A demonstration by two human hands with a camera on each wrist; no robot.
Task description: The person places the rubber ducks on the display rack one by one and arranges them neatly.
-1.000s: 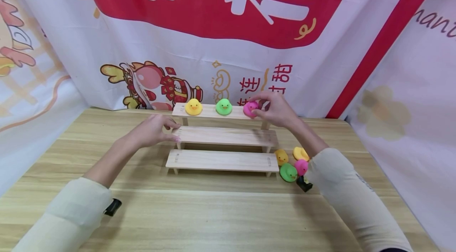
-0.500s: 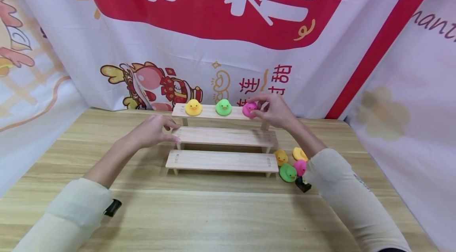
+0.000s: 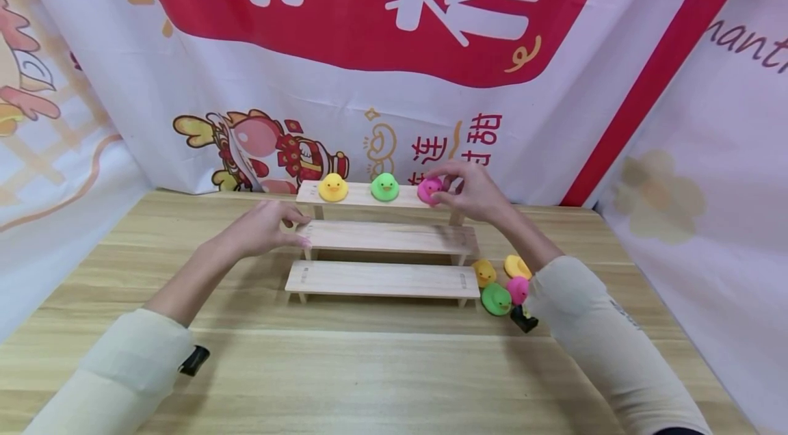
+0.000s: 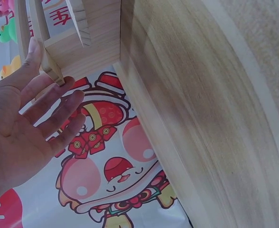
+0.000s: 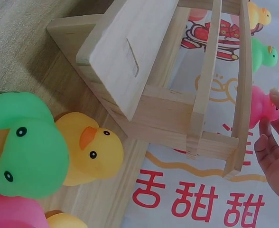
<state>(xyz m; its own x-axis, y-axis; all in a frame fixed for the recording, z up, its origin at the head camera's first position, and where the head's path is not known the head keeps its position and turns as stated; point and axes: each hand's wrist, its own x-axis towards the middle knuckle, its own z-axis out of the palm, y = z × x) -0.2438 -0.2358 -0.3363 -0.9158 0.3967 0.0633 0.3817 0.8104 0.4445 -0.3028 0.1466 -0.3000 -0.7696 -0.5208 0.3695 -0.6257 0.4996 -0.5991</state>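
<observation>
A three-tier wooden shelf rack (image 3: 388, 278) stands on the table. On its top tier sit a yellow rubber duck (image 3: 333, 187) and a green rubber duck (image 3: 384, 187), with a pink rubber duck (image 3: 428, 191) to their right. My right hand (image 3: 473, 193) pinches this pink duck between thumb and fingers; it sits at the top board in the right wrist view (image 5: 261, 108). At the rack's left end, my left hand (image 3: 266, 227) grips the end of the middle tier, its thumb and index finger about the board in the left wrist view, the other fingers spread.
Beside the rack's right end lie another green duck (image 3: 496, 299), an orange-yellow duck (image 3: 484, 273), a second pink duck (image 3: 519, 290) and a yellow duck (image 3: 516, 266), partly behind the right forearm. A printed cloth (image 3: 369, 93) hangs close behind the rack.
The view has tilted very slightly. Both hands keep their places, the right one still at the pink duck on the top tier, the left one at the rack's end.
</observation>
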